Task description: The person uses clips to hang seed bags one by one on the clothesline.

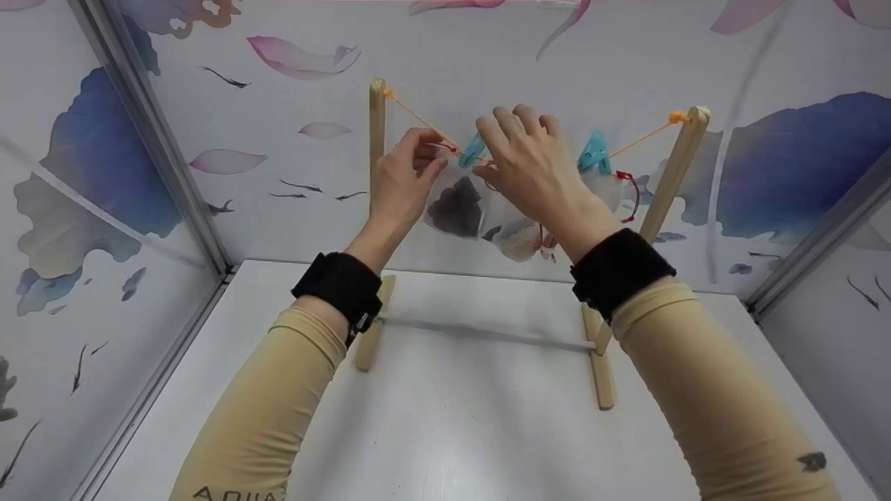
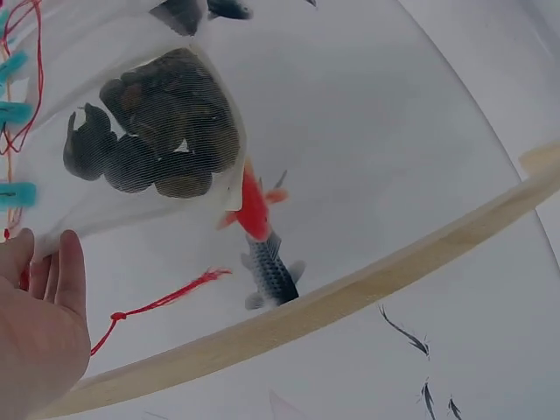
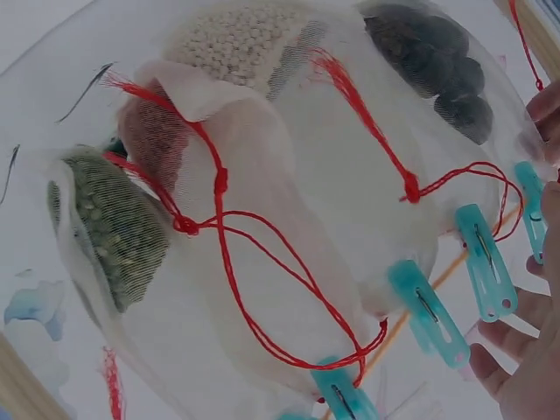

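Observation:
My left hand (image 1: 409,174) pinches the top corner of a white mesh drawstring bag (image 2: 96,206) with dark, lumpy pieces (image 2: 171,122) inside. A red cord (image 2: 157,304) with a frayed tassel hangs by that hand. My right hand (image 1: 532,163) holds a blue clothespin (image 1: 472,151) at the bag's top edge on an orange line; its fingertips are partly hidden. In the right wrist view, more blue clothespins (image 3: 429,311) sit along the line. Other mesh bags hang there, holding white beans (image 3: 236,44), reddish contents (image 3: 156,140) and green grains (image 3: 109,232).
The orange line (image 1: 640,143) runs between two wooden posts (image 1: 672,177) of a stand. A thin crossbar (image 1: 480,334) joins its wooden feet (image 1: 602,379) on the white table (image 1: 445,431). Panels printed with petals and fish surround the table on three sides.

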Tool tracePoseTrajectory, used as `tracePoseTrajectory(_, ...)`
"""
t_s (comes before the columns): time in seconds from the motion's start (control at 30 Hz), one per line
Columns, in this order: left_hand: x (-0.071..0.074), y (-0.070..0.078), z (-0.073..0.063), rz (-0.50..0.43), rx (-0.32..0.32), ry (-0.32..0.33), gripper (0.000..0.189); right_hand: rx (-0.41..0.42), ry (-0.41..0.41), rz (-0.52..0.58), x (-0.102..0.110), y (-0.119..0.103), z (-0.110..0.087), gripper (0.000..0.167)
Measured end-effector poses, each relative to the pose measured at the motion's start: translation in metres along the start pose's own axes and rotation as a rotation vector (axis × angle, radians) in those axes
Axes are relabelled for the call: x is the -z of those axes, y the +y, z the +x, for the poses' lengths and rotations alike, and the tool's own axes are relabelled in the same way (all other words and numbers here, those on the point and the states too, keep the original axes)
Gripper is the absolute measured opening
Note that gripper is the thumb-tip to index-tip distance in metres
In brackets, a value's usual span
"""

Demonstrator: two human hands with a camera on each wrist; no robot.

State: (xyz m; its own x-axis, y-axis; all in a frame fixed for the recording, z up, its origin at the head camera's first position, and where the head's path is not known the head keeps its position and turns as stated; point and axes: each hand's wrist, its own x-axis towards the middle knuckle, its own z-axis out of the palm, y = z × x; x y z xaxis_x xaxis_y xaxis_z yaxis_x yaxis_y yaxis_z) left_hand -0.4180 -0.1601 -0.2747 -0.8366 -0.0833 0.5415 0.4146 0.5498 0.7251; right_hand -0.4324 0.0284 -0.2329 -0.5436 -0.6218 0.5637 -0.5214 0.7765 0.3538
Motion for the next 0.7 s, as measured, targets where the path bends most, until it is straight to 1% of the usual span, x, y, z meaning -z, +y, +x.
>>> tracePoseTrajectory(0.07, -0.001, -0.003, -0.004, 0.046, -0.024, 0.02, 0.036, 0.002, -0.002, 0.001, -0.003, 0.0, -0.003, 0.062)
tracePoseTrajectory(0.13, -0.001, -0.007, -0.008, 0.083, -0.047, 0.037, 0.038, 0.007, -0.009, -0.003, -0.006, 0.0, -0.007, 0.065)
tracePoseTrajectory(0.27, -0.004, -0.015, -0.016, 0.165, -0.103, 0.065, 0.038, 0.021, -0.016, -0.019, -0.014, 0.0, -0.016, 0.066)
tracePoseTrajectory(0.4, -0.006, -0.023, -0.026, 0.277, -0.163, 0.065, 0.036, 0.025, -0.004, -0.01, -0.027, -0.003, -0.028, 0.066)
tracePoseTrajectory(0.5, -0.01, -0.03, -0.037, 0.34, -0.195, 0.031, 0.033, 0.029, 0.02, 0.013, -0.039, -0.006, -0.041, 0.065)
tracePoseTrajectory(0.7, -0.02, -0.046, -0.062, 0.424, -0.276, -0.056, 0.024, 0.004, 0.037, 0.118, -0.066, -0.019, -0.075, 0.06)
